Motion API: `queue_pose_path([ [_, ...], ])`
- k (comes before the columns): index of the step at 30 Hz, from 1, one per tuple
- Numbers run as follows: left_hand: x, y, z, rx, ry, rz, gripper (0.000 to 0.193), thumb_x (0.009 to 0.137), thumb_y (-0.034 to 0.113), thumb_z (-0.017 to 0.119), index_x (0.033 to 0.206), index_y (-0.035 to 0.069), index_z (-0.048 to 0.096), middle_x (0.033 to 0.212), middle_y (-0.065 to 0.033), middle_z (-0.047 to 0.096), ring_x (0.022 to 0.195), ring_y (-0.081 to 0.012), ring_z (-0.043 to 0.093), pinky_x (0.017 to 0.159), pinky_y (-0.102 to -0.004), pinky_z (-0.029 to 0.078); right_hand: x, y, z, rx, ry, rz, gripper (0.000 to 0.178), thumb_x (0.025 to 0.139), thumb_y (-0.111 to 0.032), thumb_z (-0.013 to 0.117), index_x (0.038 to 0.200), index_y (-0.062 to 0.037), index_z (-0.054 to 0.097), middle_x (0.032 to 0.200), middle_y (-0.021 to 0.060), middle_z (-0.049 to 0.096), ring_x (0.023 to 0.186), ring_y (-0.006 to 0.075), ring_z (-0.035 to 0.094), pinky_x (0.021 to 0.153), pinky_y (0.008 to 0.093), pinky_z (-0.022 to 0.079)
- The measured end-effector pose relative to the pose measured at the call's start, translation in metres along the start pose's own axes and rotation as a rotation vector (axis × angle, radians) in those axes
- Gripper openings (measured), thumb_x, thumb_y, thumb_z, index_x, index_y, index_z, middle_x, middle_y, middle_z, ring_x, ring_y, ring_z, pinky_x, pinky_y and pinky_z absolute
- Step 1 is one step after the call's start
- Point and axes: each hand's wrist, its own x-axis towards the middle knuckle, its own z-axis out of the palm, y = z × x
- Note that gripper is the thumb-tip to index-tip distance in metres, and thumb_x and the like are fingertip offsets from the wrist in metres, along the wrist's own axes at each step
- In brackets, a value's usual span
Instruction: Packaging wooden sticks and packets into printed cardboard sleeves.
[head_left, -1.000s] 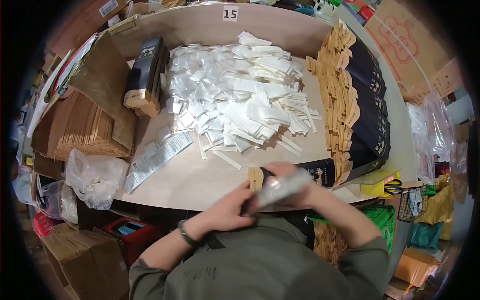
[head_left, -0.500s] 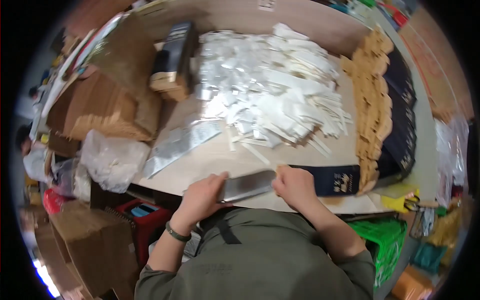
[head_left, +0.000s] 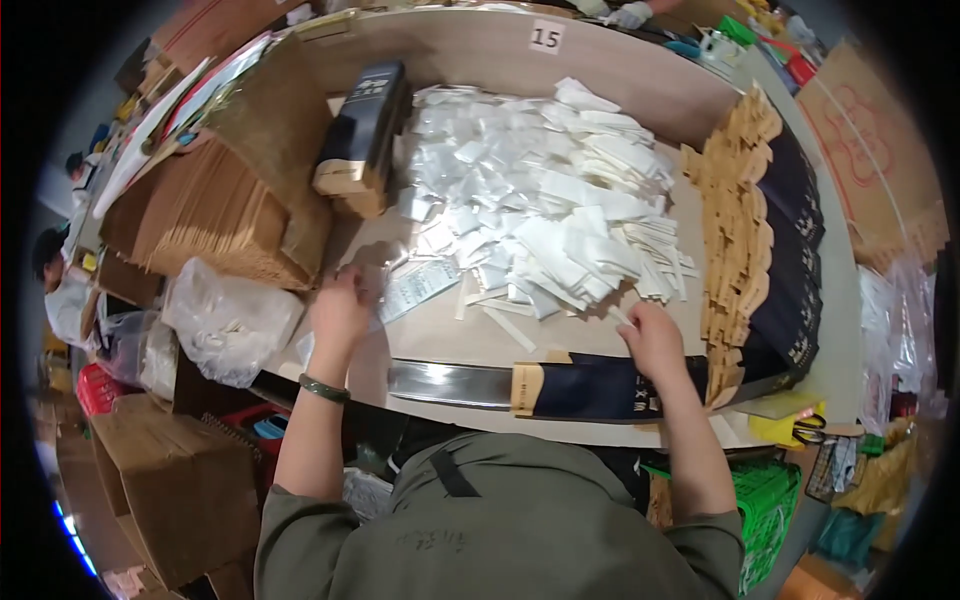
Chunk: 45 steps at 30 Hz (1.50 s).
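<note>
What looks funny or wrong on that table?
A thin white strip lies slanted on the tabletop, in front of the heap of white packets. It looks odd because the navy-and-tan packages on the right overlap in a neat row. Nothing looks damaged.

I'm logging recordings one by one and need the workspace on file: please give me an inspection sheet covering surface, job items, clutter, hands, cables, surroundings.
Surface: pale table, raised back panel.
Job items: silver pack lying flat, right end meeting navy sleeve; white packets and clear packets heaped; navy pouches stacked right.
Clutter: plastic bag, printed sheet.
Left hand: beside the sheet; blurred, hold unclear.
Right hand: fingertips at a white strip; grip unclear.
Cables: nothing seen.
Surroundings: green crate, carton, scissors.
</note>
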Motion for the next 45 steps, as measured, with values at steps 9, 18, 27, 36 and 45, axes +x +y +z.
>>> queue_pose_path([
  [9, 0.023, 0.009, 0.013, -0.312, 0.069, -0.109, 0.035, 0.08, 0.026, 0.075, 0.104, 0.005, 0.059, 0.098, -0.0155, 0.065, 0.091, -0.0355, 0.064, 0.079, -0.0447, 0.051, 0.008, -0.006, -0.044, 0.025, -0.036, -0.354, 0.015, 0.085, -0.017, 0.068, 0.092, -0.0053, 0.073, 0.085, 0.0142, 0.062, 0.087, 0.0345, 0.059, 0.078, 0.0408, 0.049],
  [18, 0.02, 0.042, -0.014, -0.431, 0.157, 0.007, 0.021, 0.084, 0.011, 0.067, 0.102, 0.002, 0.059, 0.088, -0.0169, 0.067, 0.085, -0.032, 0.067, 0.073, -0.0395, 0.052, 0.034, -0.02, -0.056, 0.003, -0.249, -0.388, 0.017, 0.083, -0.02, 0.067, 0.094, -0.0085, 0.072, 0.088, 0.014, 0.07, 0.082, 0.0326, 0.066, 0.075, 0.0403, 0.052],
  [27, -0.108, 0.083, -0.004, -0.298, -0.247, 0.513, 0.024, 0.08, 0.005, 0.067, 0.104, 0.009, 0.066, 0.101, -0.0146, 0.067, 0.092, -0.0318, 0.065, 0.075, -0.0402, 0.052, 0.118, 0.004, -0.022, -0.007, -0.052, -0.513, 0.014, 0.081, -0.015, 0.061, 0.089, -0.0065, 0.069, 0.081, 0.0146, 0.064, 0.082, 0.0357, 0.063, 0.076, 0.0423, 0.052],
  [36, 0.022, -0.007, -0.14, 0.0, 0.652, 0.342, 0.023, 0.078, -0.002, 0.069, 0.099, 0.006, 0.067, 0.093, -0.0119, 0.067, 0.083, -0.0295, 0.065, 0.072, -0.0362, 0.052, 0.112, -0.001, -0.04, -0.039, 0.052, -0.194, 0.014, 0.079, -0.012, 0.064, 0.087, -0.0008, 0.067, 0.073, 0.0122, 0.065, 0.069, 0.029, 0.064, 0.066, 0.0419, 0.051],
  [45, 0.122, -0.085, -0.167, 0.245, 0.104, 0.058, 0.019, 0.084, 0.013, 0.061, 0.095, 0.001, 0.071, 0.091, -0.024, 0.068, 0.089, -0.0436, 0.065, 0.076, -0.0488, 0.052, -0.006, -0.158, 0.001, 0.287, -0.136, -0.364, 0.02, 0.081, -0.021, 0.064, 0.086, -0.0011, 0.065, 0.08, 0.0196, 0.065, 0.077, 0.0379, 0.063, 0.07, 0.0454, 0.051],
])
